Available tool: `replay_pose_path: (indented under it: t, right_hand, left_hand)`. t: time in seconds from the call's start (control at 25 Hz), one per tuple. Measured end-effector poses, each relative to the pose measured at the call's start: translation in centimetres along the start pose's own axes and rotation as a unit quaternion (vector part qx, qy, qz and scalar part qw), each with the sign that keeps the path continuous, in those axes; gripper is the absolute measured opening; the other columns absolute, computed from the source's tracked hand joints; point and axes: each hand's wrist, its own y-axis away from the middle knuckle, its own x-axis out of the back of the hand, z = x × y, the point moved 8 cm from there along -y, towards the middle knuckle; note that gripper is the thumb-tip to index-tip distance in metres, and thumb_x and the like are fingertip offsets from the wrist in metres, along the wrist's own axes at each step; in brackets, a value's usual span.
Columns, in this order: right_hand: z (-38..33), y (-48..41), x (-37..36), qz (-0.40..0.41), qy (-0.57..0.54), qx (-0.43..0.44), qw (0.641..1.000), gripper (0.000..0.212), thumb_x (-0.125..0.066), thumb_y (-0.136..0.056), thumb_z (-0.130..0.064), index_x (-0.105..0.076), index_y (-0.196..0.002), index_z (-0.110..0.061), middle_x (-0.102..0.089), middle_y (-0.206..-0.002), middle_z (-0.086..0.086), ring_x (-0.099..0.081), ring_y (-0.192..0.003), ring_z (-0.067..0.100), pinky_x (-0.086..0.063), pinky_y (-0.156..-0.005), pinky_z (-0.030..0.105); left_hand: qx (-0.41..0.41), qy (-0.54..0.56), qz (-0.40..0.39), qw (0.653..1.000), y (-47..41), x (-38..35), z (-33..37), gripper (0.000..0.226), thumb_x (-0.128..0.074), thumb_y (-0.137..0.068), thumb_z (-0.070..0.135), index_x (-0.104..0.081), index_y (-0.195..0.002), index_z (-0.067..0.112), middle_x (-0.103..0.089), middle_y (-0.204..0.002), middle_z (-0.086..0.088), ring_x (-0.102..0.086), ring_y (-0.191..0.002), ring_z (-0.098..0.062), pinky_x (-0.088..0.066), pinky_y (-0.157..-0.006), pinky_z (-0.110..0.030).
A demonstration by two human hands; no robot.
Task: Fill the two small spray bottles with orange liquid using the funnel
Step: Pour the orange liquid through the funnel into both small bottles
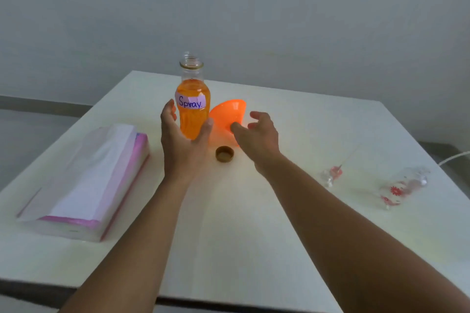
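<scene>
With left hand [185,140] grips uncapped bottle [191,119] of orange liquid, handwritten label [190,102] "Spray."; holds right hand [259,134] loosely open, empty, thumb at orange funnel [229,112] beside it.

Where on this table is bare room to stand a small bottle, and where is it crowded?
Bare: the near table between the packet of bags and the small spray bottle lying at the right; the far right corner behind the pump head. Crowded: the centre, where the left hand holds the big bottle, beside the funnel, cap and right hand.
</scene>
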Motion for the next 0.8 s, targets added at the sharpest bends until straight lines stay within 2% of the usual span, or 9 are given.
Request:
replay_pose_path:
  t: [0.04, 0.12, 0.2, 0.28, 0.4, 0.52, 0.6, 0.72, 0.8]
  right_hand:
    - [-0.1, -1.4, -0.8, -0.019, -0.002, -0.035, 0.999, 0.075, -0.074, -0.085, -0.030, -0.036, -0.150, -0.019, -0.052, -0.139, 0.005, -0.055, -0.122, 0.024, -0.049, -0.090, 0.034]
    - [-0.3, -3.5, -2.4, -0.056, -0.003, -0.086, 0.995, 0.086, -0.081, -0.080, -0.030, -0.032, -0.150, -0.017, -0.048, -0.130, 0.006, -0.049, -0.114, 0.024, -0.043, -0.085, 0.037]
    - [-0.3, -4.9, -3.3, -0.064, 0.005, -0.100, 0.993, 0.083, -0.086, -0.075, -0.025, -0.039, -0.142, -0.017, -0.046, -0.116, 0.002, -0.048, -0.110, 0.024, -0.042, -0.082, 0.040]
    - [-0.6, -5.7, -3.6, -0.045, 0.009, -0.088, 0.995, 0.072, -0.089, -0.070, -0.022, -0.047, -0.129, -0.016, -0.051, -0.107, 0.001, -0.053, -0.110, 0.026, -0.043, -0.079, 0.040]
    - [-1.7, -5.4, -2.7, -0.021, -0.027, -0.055, 0.998, 0.083, -0.089, -0.071, -0.022, -0.041, -0.138, -0.017, -0.046, -0.111, -0.001, -0.050, -0.107, 0.022, -0.042, -0.074, 0.036]
    - [-4.4, -3.1, 0.3, 0.006, -0.073, 0.018, 0.997, 0.090, -0.088, -0.072, -0.020, -0.033, -0.143, -0.021, -0.044, -0.116, -0.005, -0.048, -0.105, 0.019, -0.042, -0.062, 0.026]
    - [-6.2, -0.4, 3.3, 0.013, -0.102, 0.072, 0.992, 0.094, -0.090, -0.070, -0.019, -0.032, -0.144, -0.023, -0.047, -0.122, -0.004, -0.053, -0.110, 0.019, -0.049, -0.068, 0.026]
    - [-7.3, 4.0, 8.7, 0.017, -0.144, 0.131, 0.981, 0.097, -0.094, -0.065, -0.021, -0.037, -0.143, -0.023, -0.055, -0.122, -0.005, -0.062, -0.112, 0.017, -0.058, -0.088, 0.034]
    - [-7.1, 6.1, 11.8, 0.022, -0.154, 0.149, 0.977, 0.094, -0.096, -0.064, -0.023, -0.041, -0.140, -0.024, -0.059, -0.121, -0.005, -0.065, -0.110, 0.016, -0.059, -0.090, 0.034]
  left_hand:
    - [-0.003, 0.007, -0.011, 1.000, -0.3, -0.4, -0.2, 0.082, -0.070, -0.084, 0.049, -0.027, -0.150, 0.025, -0.040, -0.152, 0.003, -0.040, -0.137, -0.016, -0.038, -0.097, -0.020]
    - [-0.010, 0.017, -0.014, 1.000, -0.8, -0.6, -0.5, 0.078, -0.069, -0.085, 0.048, -0.032, -0.149, 0.024, -0.047, -0.147, 0.004, -0.047, -0.131, -0.014, -0.036, -0.086, -0.008]
    - [-0.011, 0.020, -0.006, 1.000, -1.3, -0.3, -0.6, 0.074, -0.070, -0.084, 0.048, -0.037, -0.147, 0.023, -0.051, -0.143, 0.004, -0.050, -0.126, -0.012, -0.038, -0.083, -0.007]
    - [-0.016, 0.014, -0.003, 1.000, -1.7, -0.1, -0.7, 0.071, -0.072, -0.082, 0.047, -0.044, -0.142, 0.023, -0.056, -0.137, 0.004, -0.054, -0.121, -0.011, -0.044, -0.085, -0.010]
    - [-0.017, 0.002, 0.001, 1.000, -1.9, 0.5, -0.5, 0.069, -0.076, -0.079, 0.046, -0.048, -0.138, 0.023, -0.058, -0.134, 0.005, -0.055, -0.115, -0.010, -0.039, -0.077, -0.006]
    - [-0.036, -0.012, 0.004, 0.999, -1.6, 1.2, 0.1, 0.069, -0.078, -0.077, 0.046, -0.051, -0.136, 0.023, -0.061, -0.130, 0.004, -0.056, -0.112, -0.011, -0.039, -0.073, -0.006]
    - [-0.060, -0.021, -0.002, 0.998, -0.8, 1.8, 1.2, 0.067, -0.078, -0.077, 0.047, -0.052, -0.135, 0.023, -0.063, -0.127, 0.004, -0.057, -0.109, -0.011, -0.040, -0.071, -0.006]
    - [-0.083, -0.017, -0.012, 0.996, 1.4, 2.7, 3.2, 0.065, -0.078, -0.077, 0.048, -0.054, -0.132, 0.023, -0.065, -0.124, 0.005, -0.059, -0.108, -0.011, -0.042, -0.073, -0.010]
    - [-0.083, -0.003, -0.027, 0.996, 3.0, 3.1, 3.9, 0.064, -0.078, -0.076, 0.048, -0.056, -0.130, 0.024, -0.066, -0.122, 0.005, -0.061, -0.108, -0.014, -0.045, -0.076, -0.014]
